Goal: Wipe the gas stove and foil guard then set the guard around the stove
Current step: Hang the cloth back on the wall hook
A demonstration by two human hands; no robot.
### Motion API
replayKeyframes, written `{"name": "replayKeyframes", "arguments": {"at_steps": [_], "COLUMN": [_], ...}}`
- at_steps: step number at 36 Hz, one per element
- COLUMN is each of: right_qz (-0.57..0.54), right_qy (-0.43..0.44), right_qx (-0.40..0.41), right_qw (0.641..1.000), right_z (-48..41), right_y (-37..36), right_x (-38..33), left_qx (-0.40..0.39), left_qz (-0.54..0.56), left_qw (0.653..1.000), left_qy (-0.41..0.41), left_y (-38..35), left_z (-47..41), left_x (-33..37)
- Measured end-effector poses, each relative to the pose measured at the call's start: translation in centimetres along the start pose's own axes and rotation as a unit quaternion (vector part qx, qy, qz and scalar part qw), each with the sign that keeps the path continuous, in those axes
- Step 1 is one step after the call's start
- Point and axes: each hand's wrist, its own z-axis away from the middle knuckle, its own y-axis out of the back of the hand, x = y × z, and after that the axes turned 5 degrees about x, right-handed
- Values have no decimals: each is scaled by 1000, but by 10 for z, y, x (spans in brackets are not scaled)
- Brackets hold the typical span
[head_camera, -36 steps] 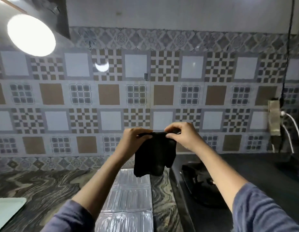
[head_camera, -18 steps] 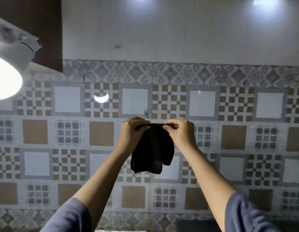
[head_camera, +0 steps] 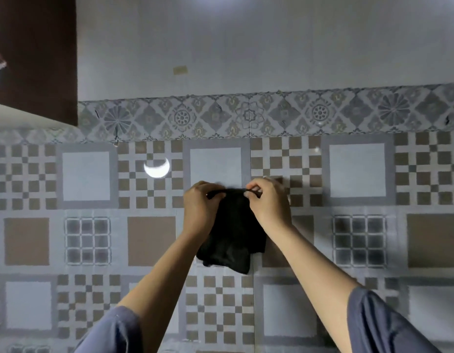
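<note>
- The black cloth [head_camera: 232, 233] hung up in the air in front of the tiled wall [head_camera: 358, 225], held by its top edge between both hands.
- The left hand [head_camera: 200, 210] pinched the left top corner, with its fingers curled tight around the edge.
- The right hand [head_camera: 267, 205] pinched the right top corner, with thumb and fingers pressed shut on a thin fold of it.
- The two hands were close together, with just a short bit of the top edge stretched between them.
- Both arms reached up from the bottom, and blue sleeves [head_camera: 381, 324] showed near the elbows.
- The wall behind had square tiles in brown, white and grey, with a flowery strip [head_camera: 271, 115] across the top.
- A bright moon-shaped spot of light [head_camera: 156, 168] shone on a tile to the left of the hands.
- A dark brown cupboard [head_camera: 35, 57] sat in the top left corner.
- The cloth looked soft and limp, folded over on itself, with its bottom edge bunched and uneven.
- It hid part of the tiles behind it.
</note>
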Motion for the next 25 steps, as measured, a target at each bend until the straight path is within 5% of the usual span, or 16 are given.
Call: {"name": "replayKeyframes", "arguments": {"at_steps": [9,25], "right_qz": [-55,-65], "right_qy": [23,-19], "right_qx": [49,-42], "right_qw": [997,997], "right_z": [31,55], "right_y": [-17,-4], "right_x": [24,16], "left_qx": [26,-59], "left_qz": [46,110], "left_qw": [999,992], "left_qy": [2,15], "left_y": [-21,-20], "left_z": [26,60], "left_x": [-35,-31]}}
